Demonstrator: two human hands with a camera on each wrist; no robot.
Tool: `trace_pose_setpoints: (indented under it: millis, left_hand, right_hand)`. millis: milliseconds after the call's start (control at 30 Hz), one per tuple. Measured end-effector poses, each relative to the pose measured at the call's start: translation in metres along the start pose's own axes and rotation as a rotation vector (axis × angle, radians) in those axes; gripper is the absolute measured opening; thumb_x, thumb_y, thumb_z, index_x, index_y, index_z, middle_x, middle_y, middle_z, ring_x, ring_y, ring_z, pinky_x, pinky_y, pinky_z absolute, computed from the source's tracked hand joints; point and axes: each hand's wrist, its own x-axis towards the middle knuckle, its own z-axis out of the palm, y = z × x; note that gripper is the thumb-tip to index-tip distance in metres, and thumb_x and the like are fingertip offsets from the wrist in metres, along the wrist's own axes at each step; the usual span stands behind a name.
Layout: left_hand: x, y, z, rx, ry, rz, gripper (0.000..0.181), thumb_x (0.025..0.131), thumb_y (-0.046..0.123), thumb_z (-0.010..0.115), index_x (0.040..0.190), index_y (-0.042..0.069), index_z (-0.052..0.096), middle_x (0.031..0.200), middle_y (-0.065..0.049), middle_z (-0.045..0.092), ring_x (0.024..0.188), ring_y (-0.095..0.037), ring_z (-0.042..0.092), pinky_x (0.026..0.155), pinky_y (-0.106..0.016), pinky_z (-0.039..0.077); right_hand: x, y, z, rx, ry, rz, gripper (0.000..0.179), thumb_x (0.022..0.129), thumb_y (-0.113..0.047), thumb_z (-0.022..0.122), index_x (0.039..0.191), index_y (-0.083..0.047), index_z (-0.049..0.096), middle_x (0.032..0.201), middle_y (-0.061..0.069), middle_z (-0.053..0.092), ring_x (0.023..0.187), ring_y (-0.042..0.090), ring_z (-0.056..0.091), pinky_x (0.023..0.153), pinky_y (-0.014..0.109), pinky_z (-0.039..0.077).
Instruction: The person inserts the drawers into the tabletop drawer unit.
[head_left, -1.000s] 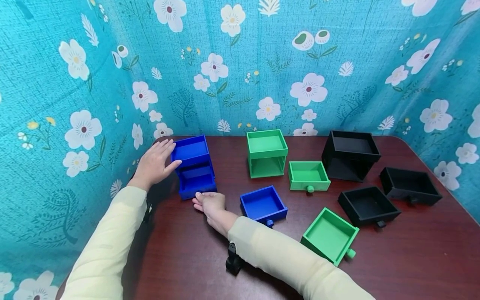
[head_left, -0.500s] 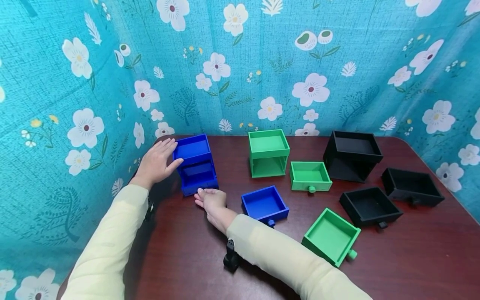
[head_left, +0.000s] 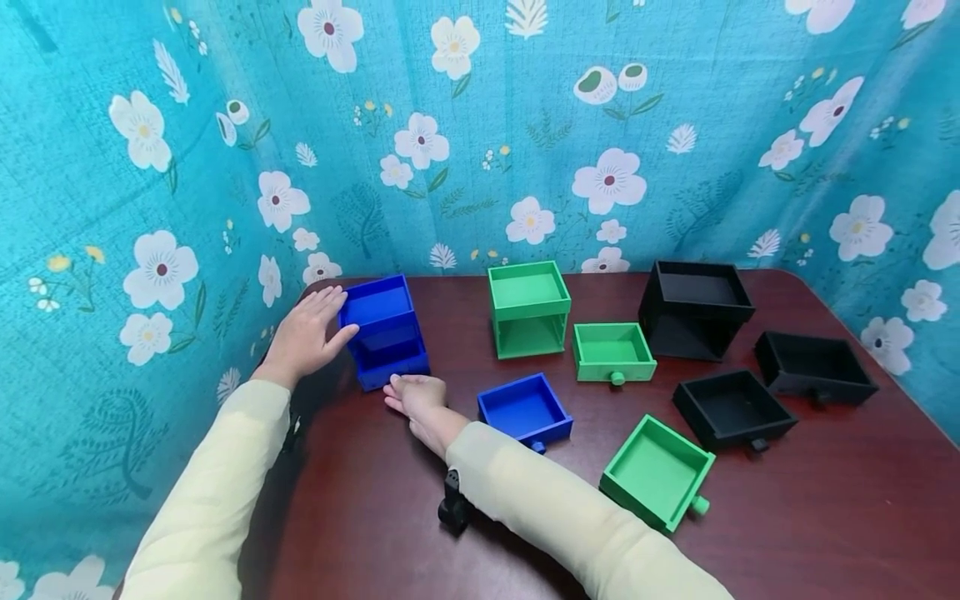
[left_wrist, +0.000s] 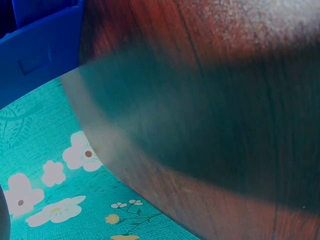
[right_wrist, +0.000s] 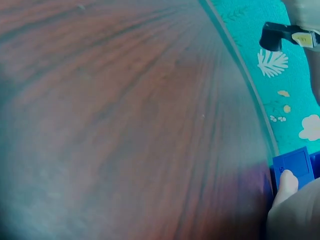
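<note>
At the back left of the table stands a small blue cabinet (head_left: 377, 302) with a shallow open top. A blue drawer (head_left: 396, 367) sits mostly inside its lower opening. My left hand (head_left: 302, 337) rests against the cabinet's left side, fingers straight and thumb towards the front. At the drawer's front, my right hand (head_left: 420, 407) pinches low down, where the knob is hidden by the fingers. In the right wrist view its thumb (right_wrist: 286, 187) lies on the blue drawer front (right_wrist: 299, 166). Part of the blue cabinet (left_wrist: 45, 55) shows in the left wrist view.
Another blue drawer (head_left: 525, 406) lies right of my right forearm. A green cabinet (head_left: 528, 292) and a black cabinet (head_left: 699, 292) stand further right. Two green drawers (head_left: 615, 346) and two black drawers (head_left: 735, 408) lie before them. A floral curtain (head_left: 480, 150) surrounds the table.
The blue drawer has slid further into the blue cabinet, and my right hand has moved forward with it. My left hand stays at the cabinet's side. The head view shifts slightly.
</note>
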Motion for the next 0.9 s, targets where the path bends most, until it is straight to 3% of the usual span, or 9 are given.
trace_pose_setpoints:
  millis: [233,900]
  left_hand:
    - [-0.0016,0.0008,-0.0009,0.004,0.011,-0.024,0.068,0.093,0.043,0.058,0.143,-0.002,0.046,0.146,-0.021,0.043,0.136,-0.037,0.036,0.113,-0.048,0.024]
    - [-0.0059,0.0033,0.0065,-0.002,0.037,-0.02,0.068,0.093,0.043,0.058,0.142,-0.001,0.047,0.145,-0.02,0.045,0.136,-0.036,0.038,0.113,-0.048,0.026]
  right_hand:
    - [0.0056,0.0002,0.0036,0.01,-0.031,0.001,0.019,0.092,0.005,0.062,0.108,0.015,0.059,0.103,0.027,0.067,0.096,0.035,0.068,0.076,0.038,0.057]
    - [0.0085,-0.0014,0.0039,0.036,-0.08,0.01,0.037,0.096,0.002,0.056,0.128,0.018,0.047,0.119,0.027,0.062,0.111,0.035,0.061,0.086,0.039,0.054]
